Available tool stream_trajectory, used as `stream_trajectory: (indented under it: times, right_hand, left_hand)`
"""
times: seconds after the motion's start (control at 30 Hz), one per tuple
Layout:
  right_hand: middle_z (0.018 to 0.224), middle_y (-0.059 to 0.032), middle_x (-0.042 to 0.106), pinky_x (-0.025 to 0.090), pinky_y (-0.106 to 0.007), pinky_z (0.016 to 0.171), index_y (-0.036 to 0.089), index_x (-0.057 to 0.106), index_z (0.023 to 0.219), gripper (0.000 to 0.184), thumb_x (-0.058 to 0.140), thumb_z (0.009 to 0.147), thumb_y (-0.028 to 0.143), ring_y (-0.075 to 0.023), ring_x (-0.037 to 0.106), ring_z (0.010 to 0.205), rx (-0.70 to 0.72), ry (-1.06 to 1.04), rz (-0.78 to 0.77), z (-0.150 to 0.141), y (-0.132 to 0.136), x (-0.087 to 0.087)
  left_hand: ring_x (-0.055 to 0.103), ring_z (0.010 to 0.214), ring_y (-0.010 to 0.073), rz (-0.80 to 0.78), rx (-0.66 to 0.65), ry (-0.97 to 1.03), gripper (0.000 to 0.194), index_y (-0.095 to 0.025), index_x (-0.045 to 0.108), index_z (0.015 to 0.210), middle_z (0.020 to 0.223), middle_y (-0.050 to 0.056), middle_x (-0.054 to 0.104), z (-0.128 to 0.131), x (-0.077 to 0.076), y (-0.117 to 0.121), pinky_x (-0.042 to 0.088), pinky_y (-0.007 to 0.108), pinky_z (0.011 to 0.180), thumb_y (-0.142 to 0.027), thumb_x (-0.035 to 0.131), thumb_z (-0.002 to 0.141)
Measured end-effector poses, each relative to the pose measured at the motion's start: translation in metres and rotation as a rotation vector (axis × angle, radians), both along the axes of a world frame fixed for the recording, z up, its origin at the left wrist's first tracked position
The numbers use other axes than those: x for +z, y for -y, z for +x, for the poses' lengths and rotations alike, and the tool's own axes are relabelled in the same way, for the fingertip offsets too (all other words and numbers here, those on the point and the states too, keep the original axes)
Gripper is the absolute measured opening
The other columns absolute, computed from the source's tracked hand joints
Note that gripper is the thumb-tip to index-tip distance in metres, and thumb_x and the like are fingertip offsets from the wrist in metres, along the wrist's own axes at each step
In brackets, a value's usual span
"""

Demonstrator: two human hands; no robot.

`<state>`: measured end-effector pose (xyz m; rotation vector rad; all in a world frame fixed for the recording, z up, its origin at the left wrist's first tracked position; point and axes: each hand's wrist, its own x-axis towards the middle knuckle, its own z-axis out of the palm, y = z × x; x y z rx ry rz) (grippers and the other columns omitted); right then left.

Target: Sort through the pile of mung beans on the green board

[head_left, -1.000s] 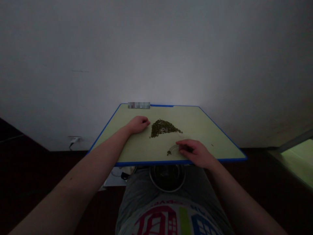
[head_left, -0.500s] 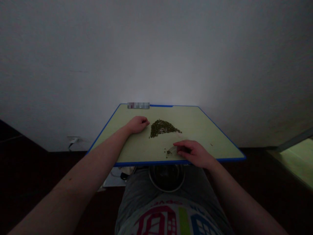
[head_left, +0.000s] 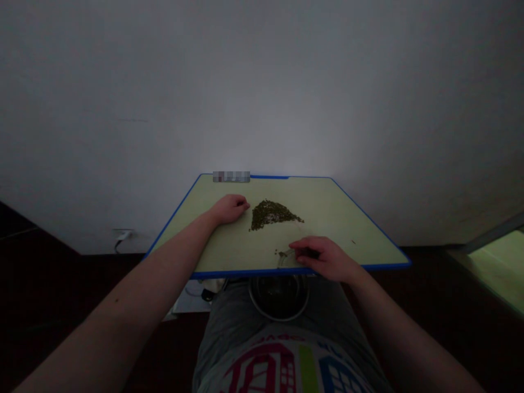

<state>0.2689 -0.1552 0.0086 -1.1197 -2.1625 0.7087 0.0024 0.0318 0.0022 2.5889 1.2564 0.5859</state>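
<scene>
On the pale tabletop (head_left: 327, 202) lies a heap of small green beans or seeds (head_left: 276, 212), with a thin tail trailing to the right. My left hand (head_left: 232, 208) rests loosely curled just left of the heap, apart from it, and nothing shows in its fingers. Near the front edge, my right hand (head_left: 321, 255) is closed on a clear, curved-rimmed piece (head_left: 285, 260), its kind hard to make out in the dim light. A few loose beans (head_left: 280, 252) lie by its rim. Below that edge, a round metal bowl (head_left: 279, 297) sits at my lap, its inside dark.
The table has a raised blue rim (head_left: 368, 267) and stands against a plain wall (head_left: 262, 98). A blurred rectangular object (head_left: 231, 177) is at its back left edge. A small dark sliver (head_left: 353, 242) lies at the right. A plug with a cord (head_left: 123, 236) is in the wall.
My right hand has drawn the clear piece slightly toward the front edge, over or past some of the loose beans. My left hand and the heap look unmoved.
</scene>
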Motion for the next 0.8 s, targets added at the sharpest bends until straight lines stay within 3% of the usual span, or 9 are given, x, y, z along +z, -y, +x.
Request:
stream_trajectory:
  times: [0.33, 0.57, 0.8]
  right_hand:
    - [0.086, -0.0035, 0.062, 0.045, -0.026, 0.07, 0.021, 0.058, 0.107, 0.03, 0.053, 0.077, 0.023, -0.0135, 0.057, 0.077, -0.012, 0.021, 0.015, 0.002, 0.0, -0.001]
    - [0.083, -0.0038, 0.062, 0.045, -0.028, 0.068, 0.019, 0.058, 0.106, 0.029, 0.051, 0.078, 0.025, -0.014, 0.056, 0.073, -0.264, -0.06, 0.062, 0.002, -0.007, -0.009]
    - [0.076, -0.0015, 0.06, 0.043, -0.027, 0.065, 0.02, 0.057, 0.108, 0.032, 0.051, 0.077, 0.024, -0.0131, 0.054, 0.067, -0.291, -0.013, 0.0, -0.004, -0.019, -0.011]
  left_hand:
    - [0.045, 0.058, 0.0123, -0.001, 0.009, -0.01, 0.036, -0.015, 0.061, 0.072, 0.063, 0.002, 0.056, 0.0, -0.002, -0.002, 0.03, 0.025, 0.056, -0.042, 0.039, 0.078]
    - [0.045, 0.057, 0.0117, -0.003, 0.001, -0.003, 0.036, -0.015, 0.061, 0.073, 0.062, 0.002, 0.056, 0.0, -0.001, 0.0, 0.03, 0.024, 0.054, -0.042, 0.039, 0.078]
    - [0.044, 0.057, 0.0114, 0.017, -0.005, -0.008, 0.035, -0.015, 0.06, 0.07, 0.062, 0.002, 0.055, 0.0, -0.002, -0.002, 0.029, 0.024, 0.054, -0.042, 0.039, 0.078]
